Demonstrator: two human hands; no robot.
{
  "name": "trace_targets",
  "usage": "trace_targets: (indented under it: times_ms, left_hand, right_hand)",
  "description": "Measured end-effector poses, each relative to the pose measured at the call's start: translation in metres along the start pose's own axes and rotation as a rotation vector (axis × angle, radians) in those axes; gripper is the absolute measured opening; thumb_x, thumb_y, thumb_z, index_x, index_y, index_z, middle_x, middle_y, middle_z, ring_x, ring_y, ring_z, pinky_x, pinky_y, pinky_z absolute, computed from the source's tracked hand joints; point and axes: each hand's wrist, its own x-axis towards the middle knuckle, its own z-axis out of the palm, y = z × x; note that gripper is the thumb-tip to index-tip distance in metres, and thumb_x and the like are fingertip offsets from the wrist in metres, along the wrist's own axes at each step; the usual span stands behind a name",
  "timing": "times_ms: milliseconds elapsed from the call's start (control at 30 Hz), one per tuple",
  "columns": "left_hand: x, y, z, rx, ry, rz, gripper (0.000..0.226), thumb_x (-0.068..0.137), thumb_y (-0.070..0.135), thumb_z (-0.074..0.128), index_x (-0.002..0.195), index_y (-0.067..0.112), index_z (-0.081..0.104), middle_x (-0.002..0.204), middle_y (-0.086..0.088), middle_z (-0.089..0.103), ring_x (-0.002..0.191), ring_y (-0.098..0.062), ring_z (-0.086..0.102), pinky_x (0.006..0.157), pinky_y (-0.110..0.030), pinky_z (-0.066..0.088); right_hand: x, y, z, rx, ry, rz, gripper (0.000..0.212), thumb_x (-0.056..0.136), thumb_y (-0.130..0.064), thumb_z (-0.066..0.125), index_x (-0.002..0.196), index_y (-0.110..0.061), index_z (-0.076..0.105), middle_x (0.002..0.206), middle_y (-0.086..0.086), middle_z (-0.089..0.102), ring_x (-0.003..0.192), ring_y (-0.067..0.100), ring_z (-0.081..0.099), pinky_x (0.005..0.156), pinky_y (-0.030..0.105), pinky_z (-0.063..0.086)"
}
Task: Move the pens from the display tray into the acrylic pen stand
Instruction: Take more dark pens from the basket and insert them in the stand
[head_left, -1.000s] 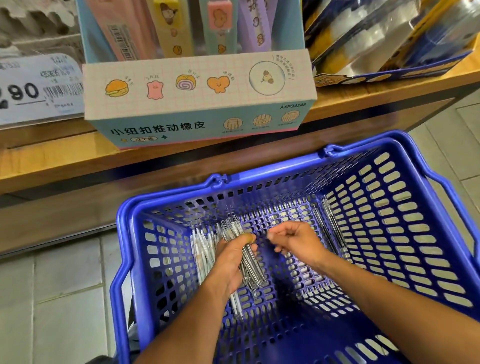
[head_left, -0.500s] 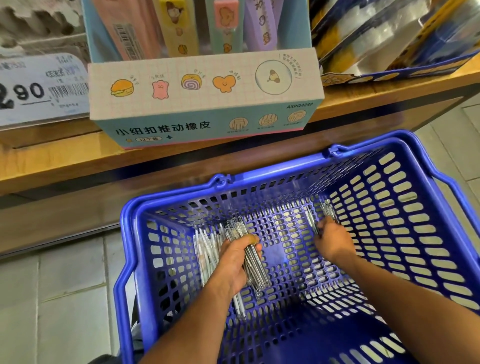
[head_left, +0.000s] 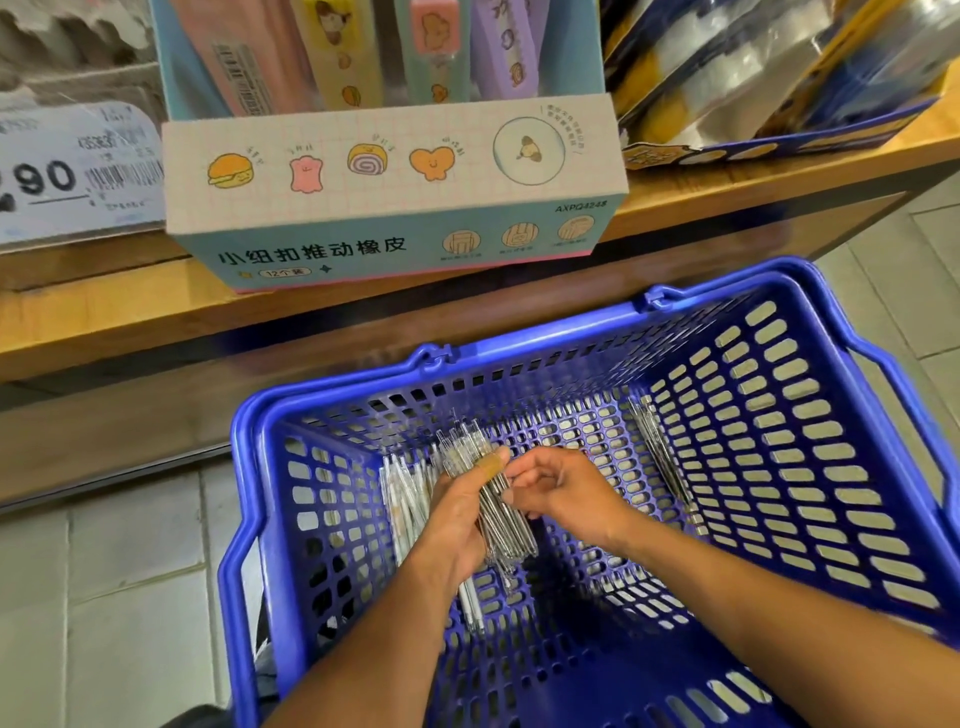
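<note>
Inside a blue plastic basket (head_left: 779, 467), my left hand (head_left: 457, 525) grips a bundle of clear pens (head_left: 498, 499), thumb over the top of the bundle. My right hand (head_left: 566, 493) is right beside it, fingers curled and pinching at the bundle's side. More white pens (head_left: 405, 493) lie on the basket floor at the left, under my left hand. A few clear pens (head_left: 660, 452) lie along the basket's right wall. No acrylic pen stand is in view.
The basket stands on a tiled floor (head_left: 104, 597) in front of a wooden shelf (head_left: 104, 322). On the shelf sit a pastel eraser display box (head_left: 389, 192), a price tag (head_left: 62, 176) at the left and shiny packaged goods (head_left: 779, 78) at the right.
My right hand came back from the pens at the basket's right wall to the bundle in my left hand. My left hand stayed in place with its bundle.
</note>
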Motion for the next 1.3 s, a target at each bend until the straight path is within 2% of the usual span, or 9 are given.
trace_targets:
  times_ms: [167,300,367,533,733,1000,1067,1200,1300]
  left_hand:
    - [-0.002,0.001,0.001,-0.049,0.014,-0.002,0.153,0.027,0.046,0.097,0.154,0.005,0.023,0.154,-0.025,0.034,0.142,-0.04,0.035,0.115,-0.057,0.031]
    - [-0.005,0.005,0.001,-0.042,0.017,-0.036,0.079,0.064,0.025,0.083,0.127,-0.01,0.05,0.11,-0.034,0.065,0.088,-0.041,0.068,0.071,-0.046,0.058]
    - [-0.001,0.003,-0.001,-0.028,0.038,-0.052,0.053,0.077,0.017,0.077,0.119,-0.007,0.055,0.091,-0.027,0.069,0.074,-0.037,0.069,0.068,-0.047,0.059]
    - [0.001,0.001,-0.003,0.006,0.111,-0.082,0.044,0.086,0.013,0.071,0.125,-0.003,0.058,0.074,-0.009,0.066,0.055,-0.019,0.065,0.049,-0.031,0.054]
    - [0.004,-0.001,-0.005,0.001,0.123,-0.094,0.024,0.086,0.013,0.071,0.106,0.0,0.07,0.071,-0.009,0.067,0.053,-0.018,0.064,0.047,-0.03,0.055]
    - [0.005,-0.002,-0.006,0.009,0.052,-0.081,0.009,0.085,0.012,0.071,0.089,0.004,0.074,0.075,-0.011,0.069,0.061,-0.02,0.066,0.064,-0.038,0.055]
    - [0.005,-0.002,-0.007,0.0,0.02,-0.08,0.008,0.085,0.012,0.071,0.087,0.005,0.074,0.075,-0.012,0.069,0.06,-0.021,0.066,0.06,-0.036,0.057]
    - [0.003,-0.001,-0.005,-0.005,-0.012,-0.072,0.008,0.079,0.015,0.073,0.083,0.008,0.076,0.075,-0.012,0.068,0.059,-0.022,0.066,0.058,-0.035,0.056]
    - [0.0,0.0,-0.003,0.006,-0.037,-0.058,0.023,0.066,0.022,0.077,0.084,0.008,0.076,0.082,-0.014,0.068,0.066,-0.024,0.069,0.065,-0.037,0.056]
  right_hand:
    - [0.0,0.006,0.006,0.078,0.017,-0.044,0.017,0.079,-0.003,0.077,0.092,-0.01,0.07,0.075,0.005,0.062,0.066,0.018,0.054,0.069,0.03,0.052]
    - [-0.002,0.009,-0.003,0.148,-0.05,0.034,0.016,0.085,-0.003,0.07,0.097,-0.013,0.073,0.078,0.006,0.07,0.062,0.01,0.062,0.064,0.023,0.054]
    - [0.002,0.012,-0.012,0.166,-0.041,0.071,0.016,0.087,0.001,0.067,0.098,-0.009,0.073,0.079,0.006,0.071,0.061,0.01,0.063,0.06,0.021,0.053]
    - [0.023,0.029,-0.058,-0.455,0.482,0.13,0.02,0.092,-0.001,0.058,0.111,-0.004,0.063,0.094,0.005,0.066,0.069,0.005,0.063,0.058,0.014,0.05]
    - [0.025,0.062,-0.096,-0.995,0.615,0.348,0.044,0.086,-0.009,0.068,0.123,-0.004,0.048,0.115,0.014,0.058,0.106,0.031,0.056,0.089,0.04,0.05]
    - [0.032,0.066,-0.088,-1.152,0.575,0.468,0.018,0.093,-0.016,0.061,0.108,-0.006,0.062,0.093,0.008,0.064,0.077,0.023,0.06,0.062,0.031,0.045]
    - [0.032,0.062,-0.083,-1.062,0.554,0.423,0.018,0.094,-0.022,0.059,0.105,-0.008,0.061,0.084,0.004,0.062,0.07,0.021,0.058,0.059,0.028,0.046]
    - [0.026,0.04,-0.061,-0.426,0.314,0.167,0.007,0.093,-0.018,0.064,0.095,-0.011,0.063,0.088,0.007,0.068,0.067,0.012,0.063,0.057,0.016,0.053]
    - [0.013,0.017,-0.036,-0.121,0.086,0.046,0.011,0.085,-0.015,0.073,0.093,-0.009,0.067,0.082,0.005,0.07,0.064,0.011,0.065,0.063,0.023,0.056]
